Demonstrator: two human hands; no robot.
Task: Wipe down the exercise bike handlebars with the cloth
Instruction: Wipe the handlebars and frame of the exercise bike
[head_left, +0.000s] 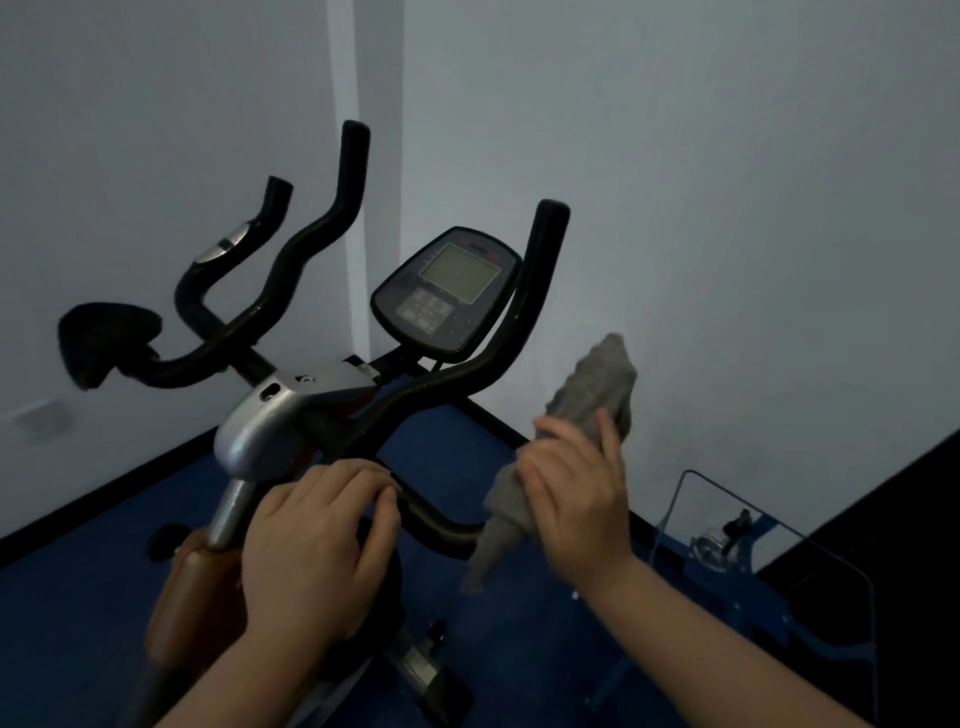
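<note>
**Both hands at the near bar, cloth in the right**

Nearest me, my left hand (317, 545) is resting on the near bar of the handlebars (441, 525), fingers lying loosely over it and gripping nothing. My right hand (576, 499) is clutching the cloth (597, 384), fingers curled round it at the bar's right end. It is grey, nubbly and crumpled, one end sticking up, the other dangling below. Black padded bars are curving up around the console (447, 291).

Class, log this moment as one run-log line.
left hand: rests on handlebar | right hand: grips cloth | wiping: underway
</note>
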